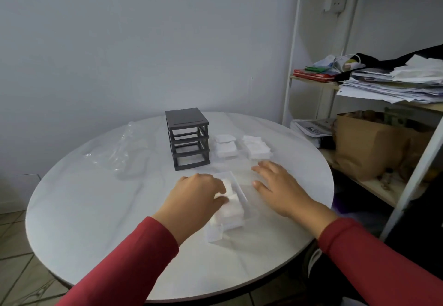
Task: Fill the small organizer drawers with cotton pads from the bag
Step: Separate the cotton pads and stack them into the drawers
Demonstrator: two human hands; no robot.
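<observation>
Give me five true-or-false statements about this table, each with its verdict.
1. The grey frame has three empty slots. True.
2. The left hand lies flat, holding nothing. False: its fingers grip cotton pads in the near drawer.
3. Two filled drawers stand right of the frame. True.
4. The plastic bag lies inside the frame. False: it lies on the table, left of the frame.
5. The right hand is open. True.
</observation>
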